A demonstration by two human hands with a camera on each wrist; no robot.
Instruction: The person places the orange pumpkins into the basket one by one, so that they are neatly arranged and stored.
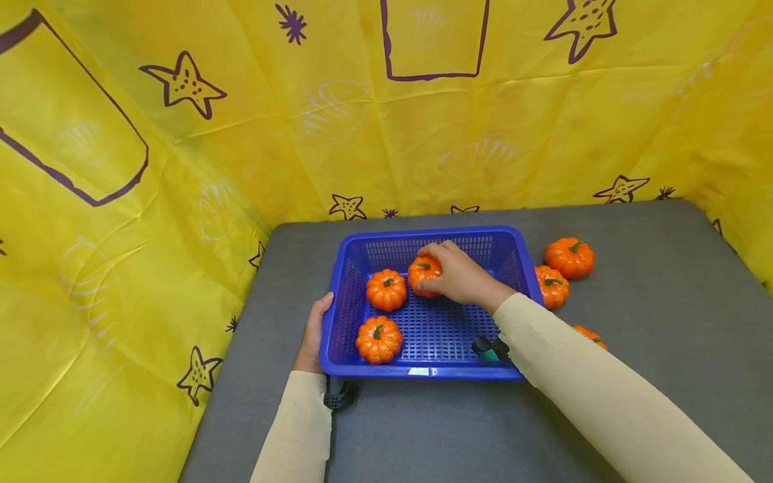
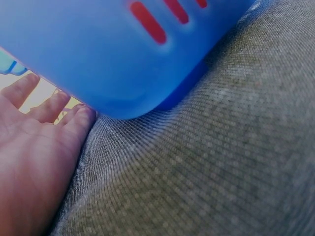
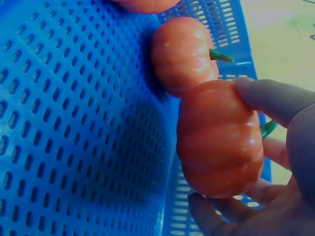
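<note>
A small orange toy pumpkin [image 1: 425,274] with a green stem is held in my right hand [image 1: 457,272] over the blue plastic basket [image 1: 431,371]. In the right wrist view, the thumb and fingers curl round this pumpkin [image 3: 220,140], close beside another pumpkin [image 3: 183,55]. Inside the basket, two pumpkins sit at the left: one farther back [image 1: 386,290], one nearer the front [image 1: 378,340]. My left hand [image 1: 314,329] rests against the basket's left side; in the left wrist view its fingers [image 2: 51,105] extend loosely to the outer wall [image 2: 123,64].
Right of the basket, on the grey table [image 1: 652,295], lie a far pumpkin [image 1: 570,257], a second pumpkin [image 1: 552,287] against the basket's side, and a third pumpkin [image 1: 590,336] partly hidden by my right sleeve. A yellow patterned cloth [image 1: 410,147] hangs behind and at the sides.
</note>
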